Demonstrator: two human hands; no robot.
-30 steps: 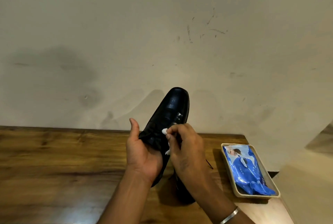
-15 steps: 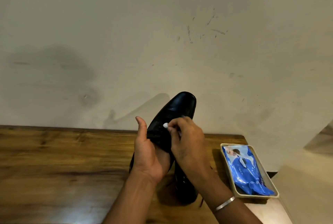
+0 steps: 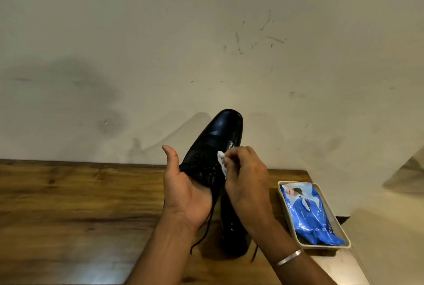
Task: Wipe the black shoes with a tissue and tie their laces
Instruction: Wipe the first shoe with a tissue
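A black leather shoe is held up off the table with its toe pointing away from me. My left hand grips it from below around the heel, thumb raised. My right hand pinches a small white tissue against the shoe's right side near the lace area. A loose black lace dangles from the shoe. The second black shoe stands on the table beneath my right wrist, mostly hidden.
A wooden table runs along a stained cream wall. At the right, a beige tray holds a blue wet-wipes pack. The table's right edge lies just past the tray.
The held shoe has been turned and shifted slightly right, and more of its upper now shows. My right hand with the tissue slid along the shoe's side, and the lace now hangs free.
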